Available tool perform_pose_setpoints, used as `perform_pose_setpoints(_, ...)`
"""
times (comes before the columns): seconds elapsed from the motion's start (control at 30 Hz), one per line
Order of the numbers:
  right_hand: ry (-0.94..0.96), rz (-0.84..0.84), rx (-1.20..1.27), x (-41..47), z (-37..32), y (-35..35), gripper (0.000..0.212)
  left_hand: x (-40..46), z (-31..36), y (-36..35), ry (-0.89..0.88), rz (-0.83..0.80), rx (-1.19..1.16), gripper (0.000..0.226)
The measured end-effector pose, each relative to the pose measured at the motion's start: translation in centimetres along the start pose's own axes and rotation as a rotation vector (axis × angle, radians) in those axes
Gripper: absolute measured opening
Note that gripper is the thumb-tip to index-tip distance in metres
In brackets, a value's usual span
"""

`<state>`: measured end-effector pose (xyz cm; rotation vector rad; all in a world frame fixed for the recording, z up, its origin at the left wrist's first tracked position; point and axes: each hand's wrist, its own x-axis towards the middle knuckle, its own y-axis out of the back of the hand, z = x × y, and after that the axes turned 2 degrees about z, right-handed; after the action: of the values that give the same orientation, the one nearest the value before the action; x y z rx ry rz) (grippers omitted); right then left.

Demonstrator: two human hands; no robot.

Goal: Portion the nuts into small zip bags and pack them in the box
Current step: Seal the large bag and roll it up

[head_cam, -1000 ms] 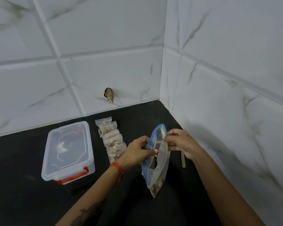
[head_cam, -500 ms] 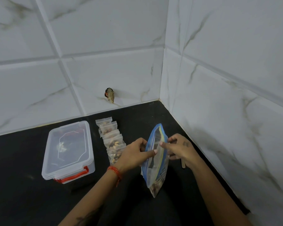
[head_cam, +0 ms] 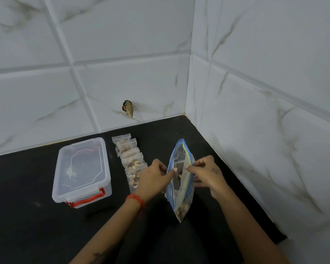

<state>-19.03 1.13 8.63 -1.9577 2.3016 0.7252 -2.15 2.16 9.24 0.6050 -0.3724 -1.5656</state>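
Left hand (head_cam: 153, 176) pinching the left lip of the big zip bag (head_cam: 180, 187), grip closed on the plastic. Right hand (head_cam: 206, 173) pinching the right lip, likewise closed on it. Bag upright, mouth parted, nuts (head_cam: 181, 208) at the bottom, standing on the black desk (head_cam: 27, 225) near the right wall. Just left, a row of small filled bags (head_cam: 131, 161) running near to far. Further left, a lidded clear box (head_cam: 82, 171) with a red latch.
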Motion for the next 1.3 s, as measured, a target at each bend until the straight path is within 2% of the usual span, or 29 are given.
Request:
perform_pose_setpoints(0.07, -0.156, -0.218, 0.157, -1.3, -0.1, 1.1, 0.034, -0.5, 0.0, 0.9, 0.192, -0.18, -0.208, 0.037)
perform_pose_setpoints(0.13, -0.179, -0.327, 0.148, -2.3, 0.0, 1.6, 0.035, -1.0, -0.2, 1.7, 0.285, -0.347, -0.337, 0.039)
perform_pose_setpoints(0.23, -0.12, -0.218, 0.072, -2.7, 0.4, 0.7, 0.025, -1.4, -0.4, 2.0, 0.284, -0.459, -0.405, 0.034)
perform_pose_setpoints(0.3, -0.007, -0.059, -0.048, -2.7, 0.6, -0.3, 0.015, -1.4, -0.3, 1.4, 0.274, -0.399, -0.416, 0.028)
perform_pose_setpoints(0.4, 0.28, 0.197, -0.383, -2.8, 0.7, -1.0, 0.019, -1.7, -0.2, 0.0, 0.144, -0.116, -0.272, 0.016)
perform_pose_setpoints(0.47, 0.366, 0.269, -0.493, -3.0, 1.1, -0.8, 0.027, -1.9, -0.4, -0.8, 0.061, 0.058, -0.162, 0.013)
perform_pose_setpoints(0.53, 0.32, 0.236, -0.529, -2.8, 2.0, -0.7, 0.021, -2.2, -0.6, -1.2, 0.07, 0.081, -0.167, 0.012)
perform_pose_setpoints(0.57, 0.234, 0.192, -0.441, -2.7, 2.4, -0.5, 0.016, -2.4, -0.5, -1.2, 0.099, 0.062, -0.178, 0.01)
perform_pose_setpoints(0.6, 0.104, 0.121, -0.255, -3.0, 2.4, -0.3, 0.016, -2.5, -0.5, -1.1, 0.142, 0.03, -0.196, 0.008)
perform_pose_setpoints(0.67, -0.206, -0.111, 0.197, -3.9, 2.1, 0.2, 0.023, -2.9, -0.2, -0.8, 0.247, -0.043, -0.305, 0.008)
perform_pose_setpoints(0.7, -0.299, -0.217, 0.338, -4.4, 1.9, 0.6, 0.025, -3.1, -0.1, -0.6, 0.294, -0.083, -0.405, 0.009)
perform_pose_setpoints(0.77, -0.357, -0.326, 0.491, -4.9, 1.8, 1.1, 0.025, -3.4, -0.3, -0.2, 0.343, -0.18, -0.596, 0.011)
perform_pose_setpoints(0.8, -0.356, -0.328, 0.541, -5.0, 1.9, 1.2, 0.025, -3.5, -0.5, 0.0, 0.341, -0.228, -0.655, 0.016)
perform_pose_setpoints(0.87, -0.346, -0.273, 0.581, -4.9, 2.1, 1.2, 0.024, -3.7, -0.9, 0.3, 0.306, -0.3, -0.728, 0.031)
perform_pose_setpoints(0.93, -0.317, -0.218, 0.553, -4.9, 2.0, 1.0, 0.022, -3.9, -1.0, 0.2, 0.261, -0.295, -0.749, 0.036)
perform_pose_setpoints(1.03, -0.236, -0.122, 0.415, -5.4, 1.7, 0.3, 0.014, -4.1, -0.6, -0.5, 0.27, -0.163, -0.749, 0.024)
perform_pose_setpoints(1.17, -0.079, 0.073, 0.085, -5.9, 1.0, -1.3, 0.01, -4.3, 0.5, -2.3, 0.292, 0.071, -0.589, 0.015)
perform_pose_setpoints(1.23, -0.101, 0.093, 0.147, -5.9, 0.8, -1.5, 0.01, -4.3, 0.8, -2.6, 0.289, 0.121, -0.555, 0.014)
perform_pose_setpoints(1.3, -0.24, -0.01, 0.421, -5.9, 0.7, -1.0, 0.01, -4.3, 1.1, -2.2, 0.324, 0.078, -0.629, 0.012)
